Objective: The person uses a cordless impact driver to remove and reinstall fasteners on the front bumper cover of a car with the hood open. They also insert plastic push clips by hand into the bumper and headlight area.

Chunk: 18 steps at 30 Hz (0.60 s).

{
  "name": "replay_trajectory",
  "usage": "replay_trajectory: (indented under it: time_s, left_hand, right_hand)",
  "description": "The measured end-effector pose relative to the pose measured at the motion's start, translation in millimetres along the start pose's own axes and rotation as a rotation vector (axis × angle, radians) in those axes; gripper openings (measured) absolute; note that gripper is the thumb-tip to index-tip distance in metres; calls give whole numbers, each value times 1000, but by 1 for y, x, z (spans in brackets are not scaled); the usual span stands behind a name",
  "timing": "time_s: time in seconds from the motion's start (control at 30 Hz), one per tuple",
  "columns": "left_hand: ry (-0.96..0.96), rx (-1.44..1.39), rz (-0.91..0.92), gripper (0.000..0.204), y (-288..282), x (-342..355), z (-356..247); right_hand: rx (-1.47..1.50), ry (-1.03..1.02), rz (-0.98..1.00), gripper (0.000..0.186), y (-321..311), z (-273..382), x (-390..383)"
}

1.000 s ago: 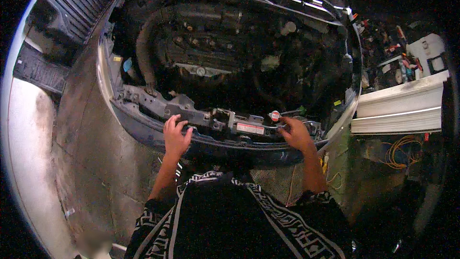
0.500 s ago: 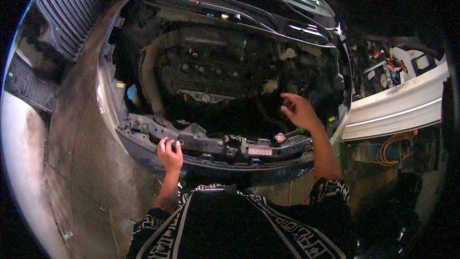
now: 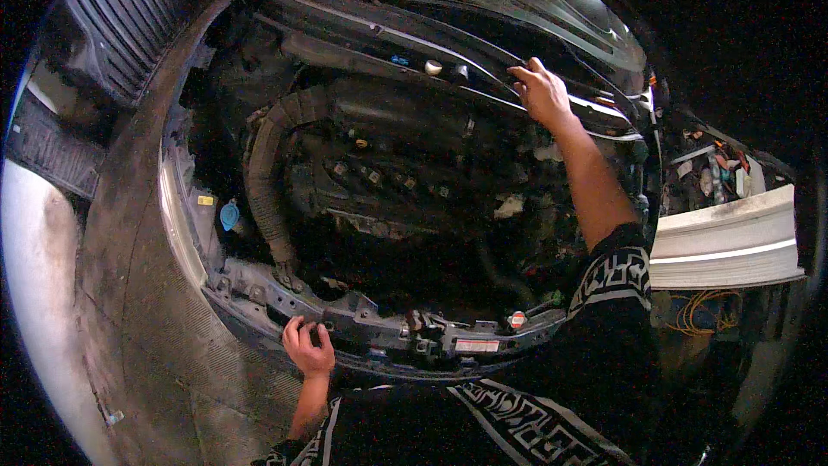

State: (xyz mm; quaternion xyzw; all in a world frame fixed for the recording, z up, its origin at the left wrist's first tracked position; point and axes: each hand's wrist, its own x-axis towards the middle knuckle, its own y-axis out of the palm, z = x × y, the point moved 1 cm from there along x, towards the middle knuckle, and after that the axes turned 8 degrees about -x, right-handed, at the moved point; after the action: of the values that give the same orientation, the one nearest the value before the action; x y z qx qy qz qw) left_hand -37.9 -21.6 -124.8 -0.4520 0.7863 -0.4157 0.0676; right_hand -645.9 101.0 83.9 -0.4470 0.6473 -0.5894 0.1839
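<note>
An open engine bay lies in front of me, with a dark engine in its middle. My left hand rests at the front crossmember, fingers bent and thumb apart, with nothing visible in it. My right hand reaches across to the far edge of the bay, over the metal strip below the windscreen. Its fingers point left and look apart; I see no object in them. Left of that hand, a small blue piece, a pale round piece and a dark cylinder sit along the ledge.
A ribbed hose curves down the bay's left side, near a blue cap. The radiator cap is at the front right. Tools and loose items lie beyond a white panel; an orange cable hangs below.
My right hand has moved up and away, from over the engine's right side to the far ledge. The left hand stays at the front crossmember, while the view has shifted.
</note>
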Motion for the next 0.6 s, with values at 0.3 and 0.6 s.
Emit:
replay_trajectory:
  time_s: [0.3, 0.6]
  left_hand:
    - [-27, 37, 40, 24, 1, 1, -1]
    - [8, -13, 19, 17, -6, 4, -7]
  right_hand:
    - [-269, -67, 199, 22, 33, -2, 48]
    - [205, -19, -179, 20, -25, 32, 9]
